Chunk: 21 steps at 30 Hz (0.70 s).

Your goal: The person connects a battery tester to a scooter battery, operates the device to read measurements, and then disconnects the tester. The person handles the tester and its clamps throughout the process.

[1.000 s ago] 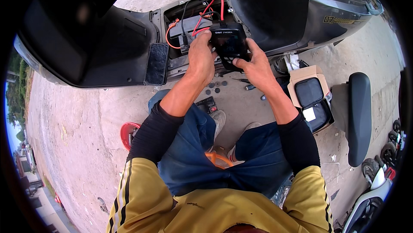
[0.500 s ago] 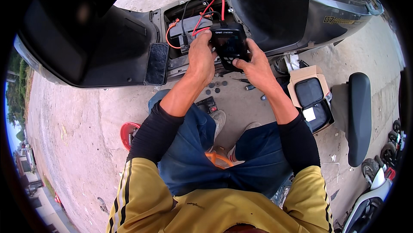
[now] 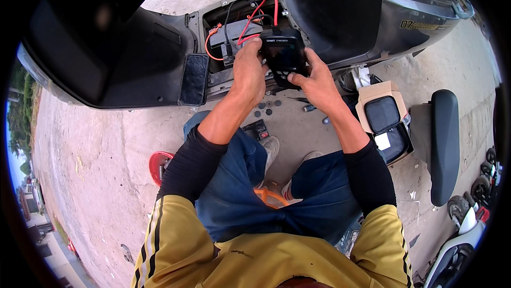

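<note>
Both of my hands grip a black handheld tester (image 3: 282, 54) with a screen and buttons, held over the scooter's open floorboard compartment. My left hand (image 3: 247, 70) wraps its left side; my right hand (image 3: 316, 83) holds the right side, thumb at the lower buttons. Red and black leads rise from the tester's top and loop into the compartment, where a grey battery (image 3: 226, 32) sits with orange wires attached. The scooter's black floor panel (image 3: 138, 70) extends to the left, with a dark pad (image 3: 194, 79) beside the opening.
Below the scooter, several round caps (image 3: 269, 111) and tools (image 3: 308, 107) lie on the concrete. At right are an open cardboard box (image 3: 379, 96) with black cases, a detached seat (image 3: 444, 147) and parked vehicles (image 3: 468, 224). A red bowl (image 3: 159, 163) stands by my left leg.
The digits that showed faintly on the tester's screen earlier are no longer legible; the screen looks darker. My hands and the tester hold the same position.
</note>
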Available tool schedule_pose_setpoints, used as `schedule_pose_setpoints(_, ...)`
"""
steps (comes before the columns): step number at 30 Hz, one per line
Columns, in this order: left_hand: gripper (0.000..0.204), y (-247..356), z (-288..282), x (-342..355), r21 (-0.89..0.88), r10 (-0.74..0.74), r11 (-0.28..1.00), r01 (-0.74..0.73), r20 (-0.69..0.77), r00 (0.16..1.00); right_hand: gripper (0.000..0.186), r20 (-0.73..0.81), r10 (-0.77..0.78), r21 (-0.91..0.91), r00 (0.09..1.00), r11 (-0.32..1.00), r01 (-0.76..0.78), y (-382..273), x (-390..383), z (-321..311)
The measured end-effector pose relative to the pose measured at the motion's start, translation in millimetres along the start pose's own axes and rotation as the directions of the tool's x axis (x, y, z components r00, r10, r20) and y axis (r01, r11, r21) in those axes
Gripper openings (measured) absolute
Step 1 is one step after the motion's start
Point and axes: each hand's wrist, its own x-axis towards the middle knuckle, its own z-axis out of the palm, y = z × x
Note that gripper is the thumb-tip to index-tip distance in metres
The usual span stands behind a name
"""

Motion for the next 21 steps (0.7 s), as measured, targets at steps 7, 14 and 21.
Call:
schedule_pose_setpoints(7,0.03,1.0,0.6,-1.4,-0.009,0.007,1.0,-0.007,0.007,1.0,0.074,0.01,0.004,0.001,1.0,1.0,-0.004,-3.0,-0.7,-1.3)
schedule_pose_setpoints(14,0.031,0.9,0.3,-1.3,-0.008,0.0,1.0,0.0,-0.003,1.0,0.073,0.013,0.008,-0.021,1.0,1.0,-0.007,-6.6,-1.7,-2.2)
schedule_pose_setpoints(21,0.032,-1.0,-1.5,0.2,-0.013,0.009,1.0,-0.009,0.01,1.0,0.074,0.007,0.009,-0.004,1.0,1.0,-0.009,-5.5,-1.8,-1.1)
